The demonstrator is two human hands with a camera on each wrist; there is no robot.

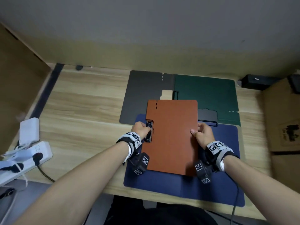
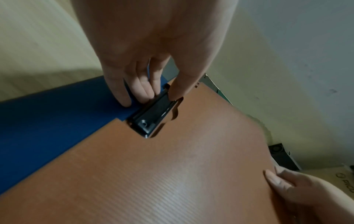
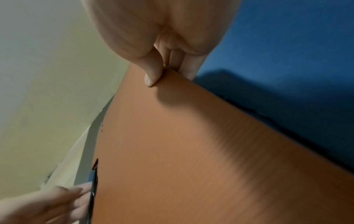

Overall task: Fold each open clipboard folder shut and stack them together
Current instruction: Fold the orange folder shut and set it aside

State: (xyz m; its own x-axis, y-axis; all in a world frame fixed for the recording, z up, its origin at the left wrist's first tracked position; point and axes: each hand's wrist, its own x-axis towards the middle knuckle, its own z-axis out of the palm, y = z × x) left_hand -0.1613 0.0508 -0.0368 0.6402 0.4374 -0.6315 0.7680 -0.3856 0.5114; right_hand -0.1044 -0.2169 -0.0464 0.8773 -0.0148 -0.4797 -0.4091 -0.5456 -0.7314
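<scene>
A folded orange-brown clipboard folder is held just above an open blue folder near the desk's front edge. My left hand pinches the orange folder's left edge at its black metal clip, thumb on top. My right hand pinches the folder's right edge, thumb on the cover, fingers underneath. Behind lie an open grey folder and an open green folder, side by side.
A white power strip with plugs and a white adapter sit at the desk's left edge. Cardboard boxes stand at the right, a black box at the back right. Bare wood lies left of the folders.
</scene>
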